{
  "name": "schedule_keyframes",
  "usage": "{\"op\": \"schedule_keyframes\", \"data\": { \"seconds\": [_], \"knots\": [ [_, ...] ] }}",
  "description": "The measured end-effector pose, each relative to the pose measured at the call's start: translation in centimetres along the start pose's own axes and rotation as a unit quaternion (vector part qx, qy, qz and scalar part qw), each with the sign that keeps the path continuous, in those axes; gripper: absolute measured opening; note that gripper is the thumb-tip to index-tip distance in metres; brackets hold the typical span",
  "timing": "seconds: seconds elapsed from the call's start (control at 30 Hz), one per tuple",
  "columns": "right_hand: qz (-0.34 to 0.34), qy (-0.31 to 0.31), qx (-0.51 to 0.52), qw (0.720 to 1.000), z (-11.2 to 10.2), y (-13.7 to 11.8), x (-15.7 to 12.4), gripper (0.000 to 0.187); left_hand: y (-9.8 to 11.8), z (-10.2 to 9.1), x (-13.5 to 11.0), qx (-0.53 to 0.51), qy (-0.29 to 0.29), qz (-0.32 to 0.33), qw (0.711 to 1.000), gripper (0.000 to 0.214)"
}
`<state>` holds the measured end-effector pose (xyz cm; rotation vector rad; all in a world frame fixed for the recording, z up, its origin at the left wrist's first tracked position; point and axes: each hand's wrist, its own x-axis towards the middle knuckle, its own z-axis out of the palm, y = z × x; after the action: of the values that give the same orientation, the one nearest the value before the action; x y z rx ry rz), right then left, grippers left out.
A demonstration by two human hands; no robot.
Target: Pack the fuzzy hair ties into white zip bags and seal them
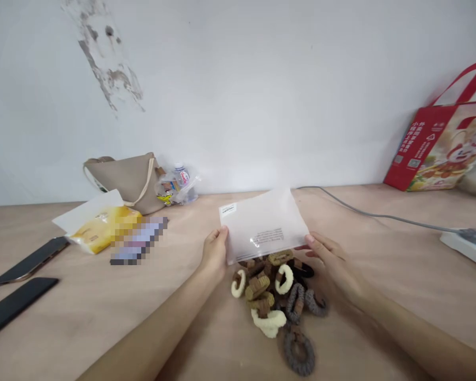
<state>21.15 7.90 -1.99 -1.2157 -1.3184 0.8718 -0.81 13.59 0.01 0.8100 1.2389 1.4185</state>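
Note:
A frosted plastic bag (264, 219) with printed text and a small white label is held up between my two hands. My left hand (215, 250) pinches its left edge, thumb on the front. On the opposite edge my right hand (321, 251) grips it near the lower corner. Beneath the bag lies a heap of fuzzy hair ties in cream, mustard brown, grey and black; the bag's lower edge hides the far part of the heap. Nearest to me is a grey hair tie (299, 352). A cream hair tie (284, 279) sits mid-heap.
Left on the table (115, 307) are a yellow tissue pack (105, 227), a phone (31, 259) and a dark flat object (21, 304). Behind stand a beige bag (122, 177) and a bottle in clear plastic (180, 182). A cable (353, 210) and red shopping bag (432, 143) are right.

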Motion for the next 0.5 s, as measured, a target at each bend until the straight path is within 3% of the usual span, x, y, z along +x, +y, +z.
{"op": "schedule_keyframes", "data": {
  "seconds": [0.1,0.2,0.37,0.5],
  "knots": [
    [0.006,-0.04,0.002,0.999,0.7,0.9,0.7,0.051,-0.6,0.1,1.6,-0.012,-0.019,-0.065,0.998,0.012],
    [0.002,-0.083,0.007,0.997,1.4,1.1,1.4,0.057,-0.2,0.2,1.9,-0.03,-0.081,-0.113,0.99,0.02],
    [-0.002,-0.152,0.019,0.988,2.6,0.7,1.8,0.062,0.3,0.3,0.9,-0.058,-0.152,-0.158,0.974,0.03],
    [0.002,-0.159,0.004,0.987,2.8,0.3,0.7,0.06,0.1,0.3,-0.4,-0.06,-0.173,-0.186,0.965,0.032]
  ]
}}
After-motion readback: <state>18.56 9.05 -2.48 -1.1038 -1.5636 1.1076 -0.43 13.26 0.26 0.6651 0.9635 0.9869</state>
